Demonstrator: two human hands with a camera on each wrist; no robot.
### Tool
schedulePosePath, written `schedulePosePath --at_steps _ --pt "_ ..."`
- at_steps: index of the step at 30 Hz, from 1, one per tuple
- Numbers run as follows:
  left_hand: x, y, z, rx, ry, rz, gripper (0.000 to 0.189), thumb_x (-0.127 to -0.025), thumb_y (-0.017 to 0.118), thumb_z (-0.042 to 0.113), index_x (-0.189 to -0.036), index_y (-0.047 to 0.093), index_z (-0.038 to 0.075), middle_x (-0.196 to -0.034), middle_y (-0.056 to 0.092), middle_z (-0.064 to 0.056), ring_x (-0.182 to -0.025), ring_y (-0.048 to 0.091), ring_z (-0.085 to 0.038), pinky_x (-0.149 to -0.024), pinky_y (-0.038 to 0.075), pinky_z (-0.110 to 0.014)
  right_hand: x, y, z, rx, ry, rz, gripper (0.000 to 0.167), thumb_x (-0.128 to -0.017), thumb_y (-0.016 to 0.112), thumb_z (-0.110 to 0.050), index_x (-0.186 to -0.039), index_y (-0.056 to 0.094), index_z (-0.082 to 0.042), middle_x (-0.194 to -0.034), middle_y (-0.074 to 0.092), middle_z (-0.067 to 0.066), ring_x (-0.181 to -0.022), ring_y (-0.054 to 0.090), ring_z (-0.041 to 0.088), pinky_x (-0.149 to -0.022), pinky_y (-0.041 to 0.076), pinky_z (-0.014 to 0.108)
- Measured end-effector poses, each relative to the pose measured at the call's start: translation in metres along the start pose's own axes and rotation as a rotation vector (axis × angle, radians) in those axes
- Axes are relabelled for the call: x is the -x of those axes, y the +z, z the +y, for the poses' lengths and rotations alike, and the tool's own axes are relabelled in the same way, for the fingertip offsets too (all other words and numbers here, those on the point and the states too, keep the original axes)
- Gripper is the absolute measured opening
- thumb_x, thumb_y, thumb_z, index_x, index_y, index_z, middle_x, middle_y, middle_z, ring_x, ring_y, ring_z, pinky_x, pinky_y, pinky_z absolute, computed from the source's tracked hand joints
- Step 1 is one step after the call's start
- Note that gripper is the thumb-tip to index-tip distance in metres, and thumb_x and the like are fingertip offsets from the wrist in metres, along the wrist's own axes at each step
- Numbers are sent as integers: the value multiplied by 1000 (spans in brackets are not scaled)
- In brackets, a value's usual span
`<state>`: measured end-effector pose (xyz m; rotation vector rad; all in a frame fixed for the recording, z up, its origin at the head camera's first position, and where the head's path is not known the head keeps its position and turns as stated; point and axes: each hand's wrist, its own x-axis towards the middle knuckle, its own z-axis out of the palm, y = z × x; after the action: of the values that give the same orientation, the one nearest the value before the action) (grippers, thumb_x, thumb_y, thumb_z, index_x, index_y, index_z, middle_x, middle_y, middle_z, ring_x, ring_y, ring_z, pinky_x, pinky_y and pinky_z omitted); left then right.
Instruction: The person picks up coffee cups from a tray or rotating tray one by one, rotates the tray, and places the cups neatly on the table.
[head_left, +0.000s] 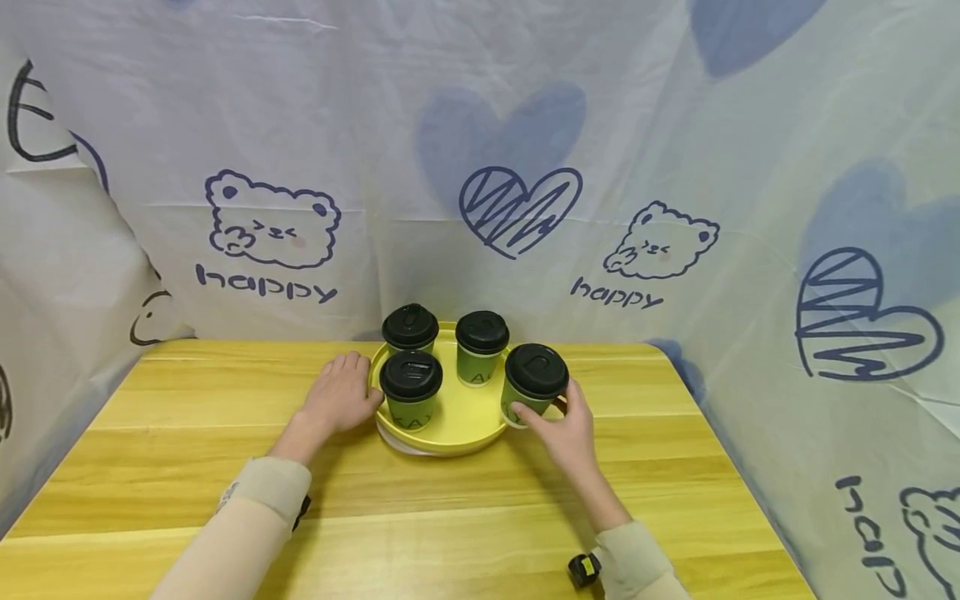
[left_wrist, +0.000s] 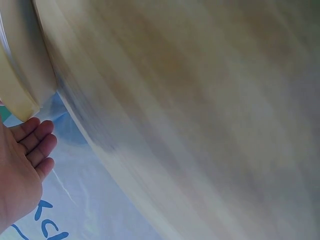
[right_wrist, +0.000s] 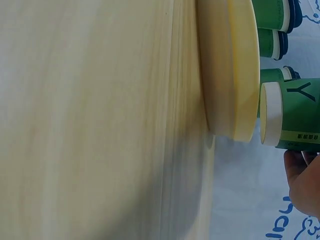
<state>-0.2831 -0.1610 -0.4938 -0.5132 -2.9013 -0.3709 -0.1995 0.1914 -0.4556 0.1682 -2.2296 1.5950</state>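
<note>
A round yellow tray (head_left: 465,412) stands on a white base at the table's far side. On it are three green paper cups with black lids: a back-left cup (head_left: 411,327), a front-left cup (head_left: 411,392) and a back-right cup (head_left: 481,346). My right hand (head_left: 566,433) grips a fourth, similar cup (head_left: 534,379) at the tray's right rim. In the right wrist view, that held cup (right_wrist: 300,115) is upright, its base just above rim level. My left hand (head_left: 341,396) rests against the tray's left edge, fingers extended; the left wrist view shows its fingertips (left_wrist: 46,127) beside the rim.
The wood-grain table (head_left: 420,533) ends just behind the tray. A white cloth (head_left: 390,167) printed with hearts and bears hangs close behind and along the sides. Black wrist devices, one of them the right wrist device (head_left: 583,570), sit by both cuffs.
</note>
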Motion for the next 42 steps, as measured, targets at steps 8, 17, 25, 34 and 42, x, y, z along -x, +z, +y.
schedulePosePath --at_steps 8,17,25,34,42 --pt "0 0 1 1 1 4 43 -92 56 29 -114 52 -8 -107 50 -20 -101 47 -37 -94 41 -51 -4 -8 12 -11 27 36 67 -80 87 -3 -139 57 0 -129 60 19 -118 55 23 -107 46 50" --pt "0 -1 0 -5 9 15 40 -91 57 27 -111 52 -7 -103 49 -18 -98 47 -36 -91 41 -49 -14 -19 38 21 18 71 70 -81 90 -15 -142 56 -10 -131 60 9 -118 55 17 -105 48 43" --pt "0 -1 0 -8 16 15 40 -90 58 27 -111 53 -6 -103 50 -18 -96 47 -36 -89 42 -49 -25 -26 47 55 50 137 70 -82 88 -12 -142 55 -5 -130 59 15 -119 55 22 -105 48 48" --pt "1 -2 1 -17 14 16 39 -90 58 27 -110 53 -7 -103 50 -18 -98 48 -36 -90 42 -50 -40 -35 54 57 61 161 69 -83 88 -14 -143 53 -4 -132 59 16 -123 55 26 -105 47 48" --pt "1 -4 2 -6 16 22 40 -89 59 27 -110 53 -7 -103 50 -18 -98 48 -36 -92 43 -51 -51 -43 64 77 85 188 70 -83 88 -15 -143 52 -2 -132 58 19 -124 55 30 -106 48 50"
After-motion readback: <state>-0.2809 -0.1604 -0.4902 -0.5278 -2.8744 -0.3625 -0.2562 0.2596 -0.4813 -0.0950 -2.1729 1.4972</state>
